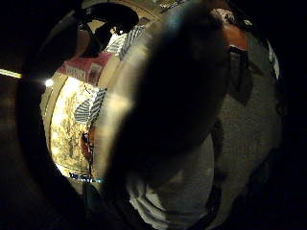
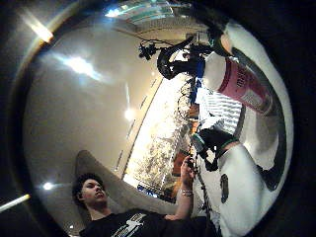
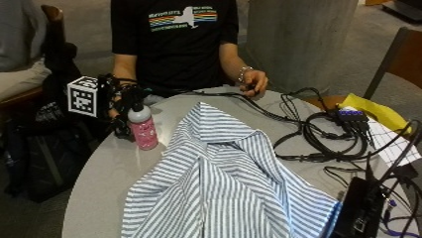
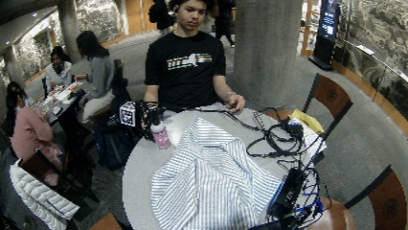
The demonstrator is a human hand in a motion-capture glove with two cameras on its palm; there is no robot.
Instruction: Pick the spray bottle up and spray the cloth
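Striped cloth [image 3: 224,188] beside hand-held spray bottle [image 3: 142,128]

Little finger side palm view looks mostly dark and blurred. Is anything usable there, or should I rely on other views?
Little finger side palm view: a dark, out-of-focus mass fills it. Thumb side palm view: spray bottle readable despite ceiling glare. Outside view: evenly lit, right hand at the bottle, striped shirt clear.

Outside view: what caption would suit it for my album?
Gloved right hand grips a pink spray bottle standing beside a striped shirt on the table.
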